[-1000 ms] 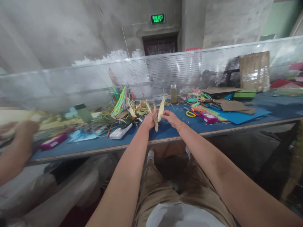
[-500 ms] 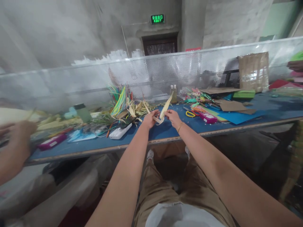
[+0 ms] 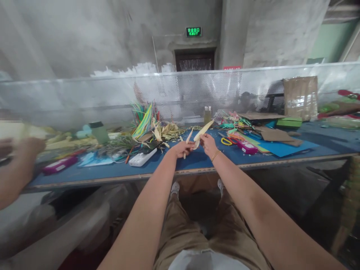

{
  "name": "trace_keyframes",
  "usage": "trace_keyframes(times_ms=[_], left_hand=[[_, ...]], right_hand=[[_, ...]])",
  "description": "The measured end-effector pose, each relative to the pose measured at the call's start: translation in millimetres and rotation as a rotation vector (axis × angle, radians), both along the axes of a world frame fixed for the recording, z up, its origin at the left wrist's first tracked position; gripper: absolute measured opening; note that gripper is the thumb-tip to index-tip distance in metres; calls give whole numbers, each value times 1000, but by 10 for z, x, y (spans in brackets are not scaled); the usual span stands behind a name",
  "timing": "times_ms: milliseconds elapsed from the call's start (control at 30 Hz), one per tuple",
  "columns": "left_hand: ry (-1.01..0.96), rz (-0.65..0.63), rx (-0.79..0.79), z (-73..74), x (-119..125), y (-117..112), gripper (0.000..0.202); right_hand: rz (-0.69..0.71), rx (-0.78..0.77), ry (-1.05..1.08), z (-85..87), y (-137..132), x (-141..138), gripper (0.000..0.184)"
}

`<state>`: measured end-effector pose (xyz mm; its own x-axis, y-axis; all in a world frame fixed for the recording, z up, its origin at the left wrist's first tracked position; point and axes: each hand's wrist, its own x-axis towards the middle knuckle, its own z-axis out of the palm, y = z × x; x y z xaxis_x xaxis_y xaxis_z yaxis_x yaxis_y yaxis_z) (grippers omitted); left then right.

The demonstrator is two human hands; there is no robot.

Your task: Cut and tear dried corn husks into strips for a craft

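Above the near part of the blue table, my right hand [image 3: 208, 144] pinches a pale, broad corn husk [image 3: 205, 129] that points up and to the right. My left hand [image 3: 182, 149] is closed on a narrow husk strip [image 3: 189, 136], whose lower end shows under the fingers. The hands are close together, and the fingertips of my left hand reach the lower end of the broad husk. Whether the two husk pieces are joined there I cannot tell. A heap of dry husks [image 3: 170, 132] lies just behind my left hand.
Yellow-handled scissors [image 3: 226, 141] and a purple box [image 3: 247, 147] lie right of my hands. Coloured paper [image 3: 292, 147] and cardboard [image 3: 278, 135] spread farther right. A white device [image 3: 142, 157] and a green-grey bottle [image 3: 99, 132] stand left. A co-worker's blurred hand [image 3: 29, 148] is at far left.
The broad husk has tilted from nearly upright toward the right. My left hand has turned, and its fingers have closed more around the narrow strip. The camera view has tilted slightly.
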<state>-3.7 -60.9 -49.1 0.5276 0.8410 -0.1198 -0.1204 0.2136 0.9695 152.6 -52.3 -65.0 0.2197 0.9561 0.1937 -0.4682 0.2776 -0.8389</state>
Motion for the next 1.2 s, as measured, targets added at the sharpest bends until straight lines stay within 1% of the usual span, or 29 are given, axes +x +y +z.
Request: trace_keyframes(times_ms=[67, 100, 233, 300, 400, 433, 500, 567, 700, 800, 967, 1100, 1200], left_hand=[[46, -17, 20, 2, -1, -15, 24], [56, -2, 36, 4, -1, -20, 23], [38, 121, 93, 0, 9, -6, 21], [24, 241, 152, -9, 16, 17, 21], [54, 499, 314, -30, 18, 53, 16], [67, 565, 359, -38, 16, 64, 15], [86, 631, 403, -54, 8, 83, 14], [108, 663, 420, -67, 1, 102, 18], [182, 667, 453, -89, -3, 139, 25], [216, 648, 484, -96, 6, 150, 24], [255, 573, 523, -77, 25, 117, 13], [207, 501, 507, -55, 34, 81, 21], [180, 446, 504, -51, 39, 63, 24]], right_hand=[[-7, 2, -6, 3, 0, -2, 28], [-8, 4, -8, 4, 0, -1, 29], [-2, 3, 15, 13, -7, 16, 30], [4, 3, 37, 17, -10, 31, 31], [9, -14, 54, 26, -20, 46, 33], [17, -19, 58, 30, -26, 46, 33], [49, -25, 61, 40, -46, 37, 35], [106, -27, 35, 47, -74, 16, 36], [230, -23, -95, 36, -123, -37, 39], [252, -9, -190, 12, -131, -60, 39], [220, -16, -213, -11, -97, -54, 36], [129, -43, -195, -15, -57, -34, 32], [112, -35, -196, -22, -37, -24, 32]])
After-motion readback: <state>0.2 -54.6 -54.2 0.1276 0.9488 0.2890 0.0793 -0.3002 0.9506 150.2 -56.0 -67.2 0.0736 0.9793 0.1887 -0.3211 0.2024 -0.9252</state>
